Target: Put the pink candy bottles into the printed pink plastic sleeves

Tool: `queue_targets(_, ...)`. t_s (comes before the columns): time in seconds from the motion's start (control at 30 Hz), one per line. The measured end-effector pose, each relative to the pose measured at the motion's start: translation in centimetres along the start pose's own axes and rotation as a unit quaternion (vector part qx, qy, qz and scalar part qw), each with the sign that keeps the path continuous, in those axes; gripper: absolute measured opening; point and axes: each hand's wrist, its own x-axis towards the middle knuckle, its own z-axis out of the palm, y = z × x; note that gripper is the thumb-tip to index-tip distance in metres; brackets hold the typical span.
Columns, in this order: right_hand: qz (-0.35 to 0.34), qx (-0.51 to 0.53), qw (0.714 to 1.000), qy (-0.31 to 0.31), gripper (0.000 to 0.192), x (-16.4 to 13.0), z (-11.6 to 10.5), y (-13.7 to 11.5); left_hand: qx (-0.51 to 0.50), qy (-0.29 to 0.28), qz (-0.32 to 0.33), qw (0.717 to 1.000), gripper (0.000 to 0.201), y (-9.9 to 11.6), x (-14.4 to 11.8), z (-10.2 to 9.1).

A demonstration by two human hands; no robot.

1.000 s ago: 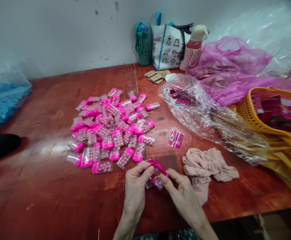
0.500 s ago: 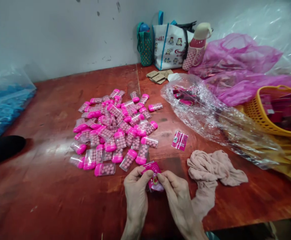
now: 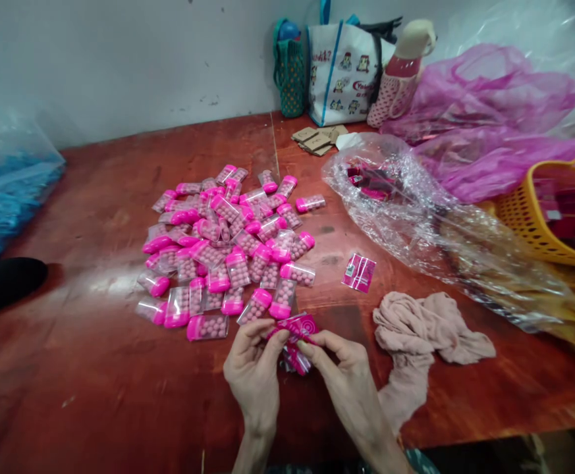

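Between my two hands is a pink printed plastic sleeve (image 3: pixel 299 327), pinched on both sides near the front of the red table (image 3: pixel 134 395). My left hand (image 3: pixel 257 365) grips its left edge with thumb and fingers. Thumb and index finger of my right hand (image 3: pixel 341 368) close on its right side. The lower part of the sleeve looks crumpled, and the fingers cover its edges. Just beyond my hands lies a heap of clear candy containers (image 3: pixel 238 273) with pink caps and pink balls inside. A flat pink sleeve (image 3: pixel 359 272) lies to the right of the heap.
A beige cloth (image 3: pixel 415 326) is bunched at right. Clear plastic wrap (image 3: pixel 406 217), a yellow basket (image 3: pixel 529 210) and pink bags (image 3: pixel 494 99) fill the right side. A tote bag (image 3: pixel 341 79) and bottles stand by the wall. At left are a blue-filled bag (image 3: pixel 10 197) and a black object (image 3: pixel 10 286).
My hands have moved slightly apart, the left one leftward. The pink sleeve between them has turned and now looks wider across its top and folded below. The camera view has shifted a little.
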Motion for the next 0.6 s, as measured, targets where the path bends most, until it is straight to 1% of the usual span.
queue_targets(0.03,-0.019,-0.022,1.000,-0.005,0.019,0.0,-0.1,0.1,0.027,-0.013,0.027,0.999,0.012,0.0,0.2,-0.3)
queue_targets(0.07,-0.040,-0.047,0.998,-0.011,0.020,0.0,-0.3,0.3,0.043,-0.040,0.042,0.997,0.010,0.0,0.5,-0.6)
queue_targets(0.1,-0.062,-0.073,0.995,-0.015,0.021,0.0,-0.4,0.4,0.047,-0.077,0.042,0.995,0.009,0.1,0.8,-0.9)
queue_targets(0.13,-0.088,-0.099,0.991,-0.011,0.021,0.0,-0.5,0.5,0.042,-0.121,0.029,0.991,0.009,0.2,1.2,-1.2)
queue_targets(0.2,-0.134,-0.141,0.981,0.002,0.021,0.0,-0.6,0.6,0.026,-0.205,-0.021,0.978,0.013,0.6,2.1,-1.6)
queue_targets(0.23,-0.147,-0.156,0.977,0.002,0.021,0.0,-0.6,0.6,0.024,-0.234,-0.049,0.971,0.016,0.9,2.5,-1.7)
queue_targets(0.27,-0.153,-0.168,0.974,-0.007,0.021,0.0,-0.7,0.6,0.026,-0.252,-0.072,0.965,0.020,1.1,2.8,-1.7)
queue_targets(0.3,-0.153,-0.176,0.972,-0.022,0.023,0.0,-0.7,0.5,0.032,-0.259,-0.088,0.961,0.023,1.3,3.1,-1.7)
queue_targets(0.37,-0.140,-0.184,0.971,-0.056,0.026,0.1,-0.7,0.4,0.044,-0.250,-0.096,0.962,0.023,1.6,3.4,-1.6)
queue_targets(0.47,-0.116,-0.176,0.976,-0.062,0.026,0.1,-0.9,0.4,0.045,-0.240,-0.058,0.968,0.013,1.6,3.4,-1.4)
queue_targets(0.53,-0.100,-0.155,0.981,-0.056,0.026,0.2,-1.0,0.4,0.038,-0.234,-0.034,0.971,0.013,1.6,3.4,-1.4)
queue_targets(0.6,-0.095,-0.115,0.987,-0.058,0.024,0.2,-1.2,0.3,0.032,-0.220,-0.025,0.975,0.013,1.4,3.4,-1.7)
